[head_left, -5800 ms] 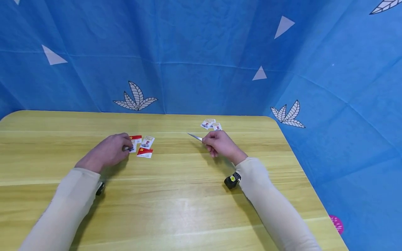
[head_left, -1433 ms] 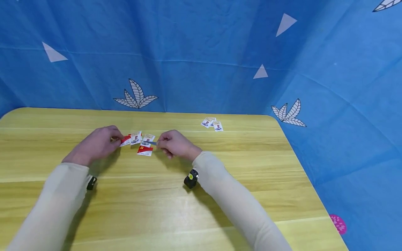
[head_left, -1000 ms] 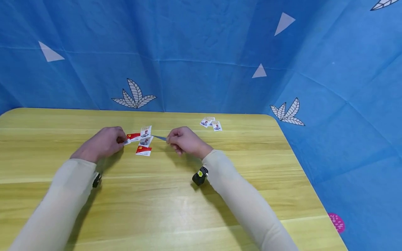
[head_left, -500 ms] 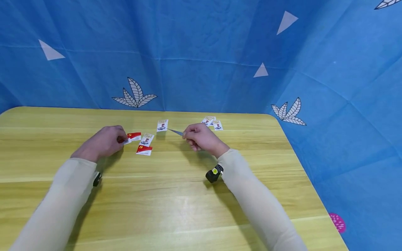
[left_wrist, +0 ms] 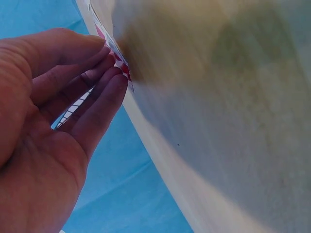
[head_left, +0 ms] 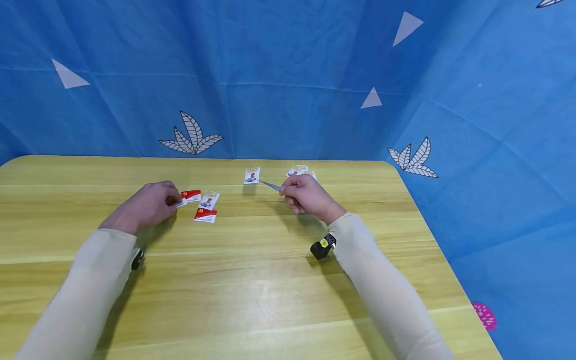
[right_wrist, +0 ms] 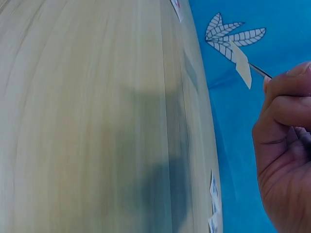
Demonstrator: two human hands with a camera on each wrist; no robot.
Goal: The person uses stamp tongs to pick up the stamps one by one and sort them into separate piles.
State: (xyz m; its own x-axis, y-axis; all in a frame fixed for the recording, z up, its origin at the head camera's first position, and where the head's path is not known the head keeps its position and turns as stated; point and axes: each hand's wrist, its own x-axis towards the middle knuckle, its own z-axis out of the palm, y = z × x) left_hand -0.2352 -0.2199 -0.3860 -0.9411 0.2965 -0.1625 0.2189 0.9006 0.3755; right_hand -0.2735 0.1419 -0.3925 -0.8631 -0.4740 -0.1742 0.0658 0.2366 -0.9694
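Note:
My right hand [head_left: 308,196] pinches a pair of pointed tweezers [head_left: 271,186]. At their tip hangs a small white stamp [head_left: 252,175] with a printed picture, raised above the table's far part. The right wrist view shows this stamp [right_wrist: 242,65] from its pale side. On the left, my left hand [head_left: 150,204] pinches the edge of a stamp [head_left: 182,203], mostly hidden by the fingers. Close to those fingertips lie a red-and-white stamp [head_left: 192,195], a white picture stamp [head_left: 209,200] and another red-and-white stamp [head_left: 205,215].
Several overlapping white stamps [head_left: 298,171] lie near the far edge, just beyond my right hand and partly covered by it. The wooden table [head_left: 252,290] ends at a blue patterned cloth [head_left: 279,75] behind and to the right.
My right hand has moved right and away with the tweezers, carrying the white stamp from the left group towards the far stamps. Over the last second my left hand has stayed nearly still.

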